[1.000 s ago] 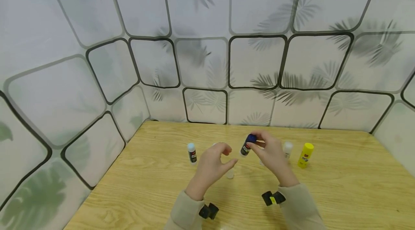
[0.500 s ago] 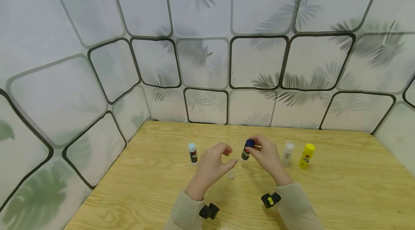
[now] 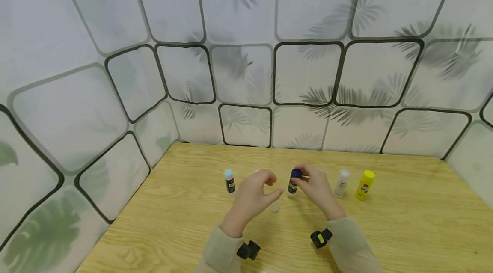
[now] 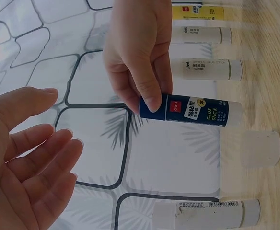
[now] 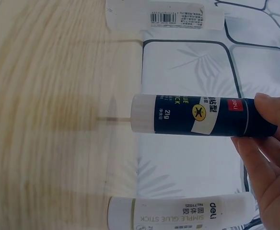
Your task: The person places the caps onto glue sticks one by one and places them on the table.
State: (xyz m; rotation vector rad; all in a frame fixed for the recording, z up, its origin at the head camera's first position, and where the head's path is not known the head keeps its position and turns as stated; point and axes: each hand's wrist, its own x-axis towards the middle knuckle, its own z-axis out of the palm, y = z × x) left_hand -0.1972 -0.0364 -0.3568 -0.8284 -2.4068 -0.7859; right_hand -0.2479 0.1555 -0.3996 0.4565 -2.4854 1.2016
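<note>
My right hand [image 3: 316,185] pinches a dark blue glue stick [image 3: 292,187] by its cap, thumb on one side and fingers on the other. The glue stick stands nearly upright, its pale base close over the table. In the left wrist view its label [image 4: 192,110] is in full sight. My left hand [image 3: 252,198] hovers to the left with fingers loosely bent, holding nothing. Beside its thumb a short whitish translucent piece [image 4: 260,148] sits on the table. A white glue stick [image 4: 209,214] stands past the left hand, mostly hidden by it in the head view.
A light-blue-capped glue stick [image 3: 229,182] stands at the left. On the right are a white glue stick [image 3: 342,183] and a yellow one [image 3: 365,185]. Another white glue stick [image 5: 178,213] stands near my right hand. Patterned curtain [image 3: 300,72] walls rise behind the wooden table [image 3: 416,213].
My right hand has lowered the dark blue glue stick toward the table and brought it from tilted to nearly upright. The left hand has hardly moved.
</note>
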